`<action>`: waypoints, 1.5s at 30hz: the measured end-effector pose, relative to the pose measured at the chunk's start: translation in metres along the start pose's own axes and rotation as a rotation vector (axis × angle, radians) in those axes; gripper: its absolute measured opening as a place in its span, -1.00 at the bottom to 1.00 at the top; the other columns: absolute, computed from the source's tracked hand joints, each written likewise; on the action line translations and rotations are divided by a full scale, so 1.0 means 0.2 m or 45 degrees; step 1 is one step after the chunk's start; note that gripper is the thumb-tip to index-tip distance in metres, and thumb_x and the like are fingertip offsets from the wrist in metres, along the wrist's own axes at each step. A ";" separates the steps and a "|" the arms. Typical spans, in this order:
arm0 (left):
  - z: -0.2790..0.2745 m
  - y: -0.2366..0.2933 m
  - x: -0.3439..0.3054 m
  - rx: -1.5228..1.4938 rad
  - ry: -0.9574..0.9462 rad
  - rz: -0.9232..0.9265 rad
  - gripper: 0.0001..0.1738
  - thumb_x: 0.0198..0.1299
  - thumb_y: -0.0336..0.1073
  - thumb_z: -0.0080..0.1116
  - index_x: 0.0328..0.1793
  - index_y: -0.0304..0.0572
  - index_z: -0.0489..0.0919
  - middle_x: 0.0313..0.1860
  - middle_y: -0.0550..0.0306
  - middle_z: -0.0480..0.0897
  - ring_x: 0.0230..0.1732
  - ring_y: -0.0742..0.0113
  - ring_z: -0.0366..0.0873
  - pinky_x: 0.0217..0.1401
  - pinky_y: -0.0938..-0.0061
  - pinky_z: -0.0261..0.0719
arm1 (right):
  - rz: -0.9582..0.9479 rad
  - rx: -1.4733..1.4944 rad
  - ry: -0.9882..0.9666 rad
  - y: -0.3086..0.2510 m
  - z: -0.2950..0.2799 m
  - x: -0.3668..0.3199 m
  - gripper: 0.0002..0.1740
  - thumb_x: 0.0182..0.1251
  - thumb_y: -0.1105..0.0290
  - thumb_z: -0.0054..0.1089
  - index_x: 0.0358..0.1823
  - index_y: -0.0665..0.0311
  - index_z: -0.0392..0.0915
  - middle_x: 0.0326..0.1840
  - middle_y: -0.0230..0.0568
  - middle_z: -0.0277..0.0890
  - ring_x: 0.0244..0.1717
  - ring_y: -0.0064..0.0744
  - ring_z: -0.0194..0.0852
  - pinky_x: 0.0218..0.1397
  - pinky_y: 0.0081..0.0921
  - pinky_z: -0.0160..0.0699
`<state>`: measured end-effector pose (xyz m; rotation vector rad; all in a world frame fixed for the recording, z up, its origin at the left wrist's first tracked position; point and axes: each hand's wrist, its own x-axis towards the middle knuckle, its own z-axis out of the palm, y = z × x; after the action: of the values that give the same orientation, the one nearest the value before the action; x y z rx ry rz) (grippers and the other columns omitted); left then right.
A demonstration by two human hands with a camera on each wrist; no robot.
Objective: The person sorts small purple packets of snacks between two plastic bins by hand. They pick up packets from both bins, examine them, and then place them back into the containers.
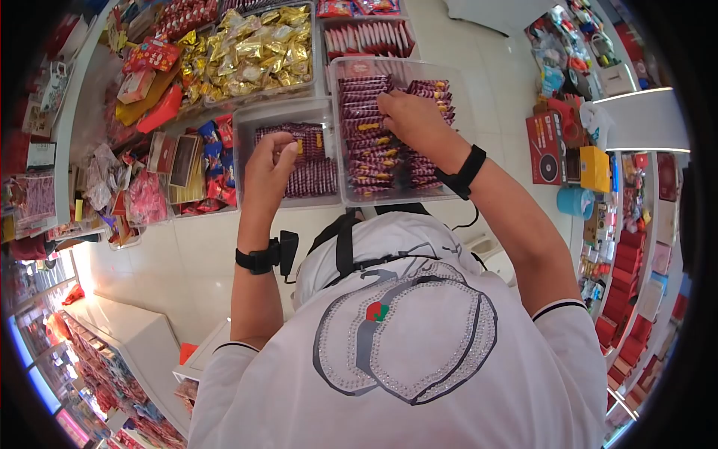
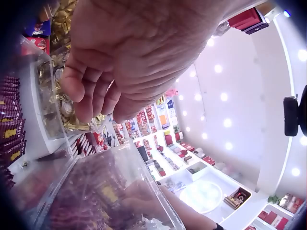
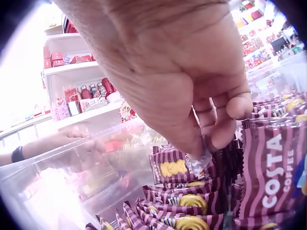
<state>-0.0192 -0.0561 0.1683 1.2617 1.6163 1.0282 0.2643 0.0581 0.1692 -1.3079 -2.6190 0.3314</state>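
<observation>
In the right wrist view my right hand (image 3: pixel 168 72) pinches the crimped end of a small purple striped biscuit packet (image 3: pixel 168 167) between thumb and fingers. The packet stands at the top of a row of similar ones, with a packet marked COSTA COFFEE (image 3: pixel 271 167) beside it. In the head view the right hand (image 1: pixel 422 123) is over the larger clear bin (image 1: pixel 404 196), which holds two rows of these packets. My left hand (image 1: pixel 269 168) hovers over the smaller bin (image 1: pixel 247 118) of similar packets (image 1: pixel 310 179), its fingers loosely bent and holding nothing.
Behind the bins stand a tub of gold-wrapped sweets (image 1: pixel 258 52) and a bin of red and white packets (image 1: pixel 370 37). Boxes and bags (image 1: pixel 149 179) crowd the left side. A white cabinet (image 1: pixel 127 329) is at lower left, and stocked shelves (image 1: pixel 636 262) line the right.
</observation>
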 end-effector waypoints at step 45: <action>0.24 -0.69 0.57 1.355 -0.331 -0.494 -0.30 0.25 0.02 0.31 0.32 -0.42 0.51 0.25 -0.26 0.68 0.27 -0.13 0.67 0.27 0.06 0.65 | 0.390 0.794 0.150 0.03 -0.28 -0.18 -0.85 0.48 0.40 0.23 -0.09 0.35 0.57 -0.31 -0.32 0.63 -0.34 -0.57 0.48 -0.24 -0.52 0.49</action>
<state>-0.0343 0.0391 0.0097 1.5234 2.1385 -0.3234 0.3055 0.0396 0.2184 -1.4189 -1.9612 0.9865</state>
